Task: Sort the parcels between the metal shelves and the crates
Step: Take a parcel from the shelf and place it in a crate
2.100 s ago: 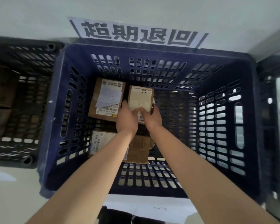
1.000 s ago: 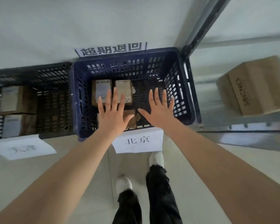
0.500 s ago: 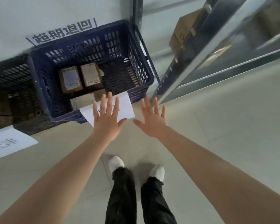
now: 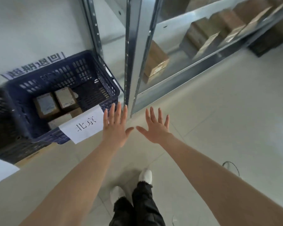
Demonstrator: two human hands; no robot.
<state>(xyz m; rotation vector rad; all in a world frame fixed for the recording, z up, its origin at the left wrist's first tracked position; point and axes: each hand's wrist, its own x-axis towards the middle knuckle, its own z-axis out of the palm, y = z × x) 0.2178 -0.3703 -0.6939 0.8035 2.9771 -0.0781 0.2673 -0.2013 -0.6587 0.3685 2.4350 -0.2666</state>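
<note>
Beside the blue crate (image 4: 104,88), both hands (image 4: 115,126) (image 4: 156,128) hover flat, fingers spread.

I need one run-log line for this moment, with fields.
left hand: open, empty | right hand: open, empty | blue crate: parcels inside | metal shelf: boxes on it

We see bright, even light with a soft shadow by the shoes (image 4: 145,176); the shelf boxes (image 4: 201,38) are blurred, and our wide-angle edges bend.
</note>
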